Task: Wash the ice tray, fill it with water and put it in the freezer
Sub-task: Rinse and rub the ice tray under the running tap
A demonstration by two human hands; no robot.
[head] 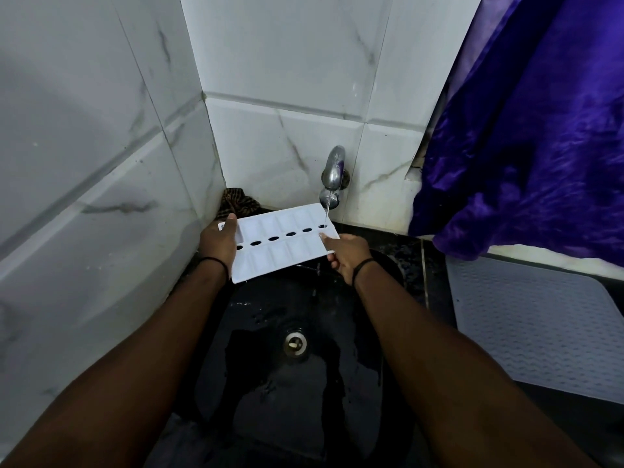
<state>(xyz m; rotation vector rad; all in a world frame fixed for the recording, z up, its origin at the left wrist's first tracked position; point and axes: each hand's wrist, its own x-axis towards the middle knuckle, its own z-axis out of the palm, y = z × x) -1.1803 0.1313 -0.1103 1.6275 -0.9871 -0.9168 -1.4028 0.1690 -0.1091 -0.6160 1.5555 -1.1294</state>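
Observation:
A white ice tray [280, 243] with two rows of cells and a line of dark oval holes down its middle is held level over a black sink [270, 366]. My left hand [219, 241] grips the tray's left end, thumb on top. My right hand [344, 255] grips its right end, thumb on the rim. A thin stream of water runs from the chrome tap [334, 173] on the back wall onto the tray's far right corner.
White marble-look tiles close in at the left and behind. A brown checked cloth [236, 202] lies in the back corner. A purple curtain [540, 130] hangs at the right above a grey ribbed mat [540, 325] on the counter. The sink drain [296, 343] sits mid-basin.

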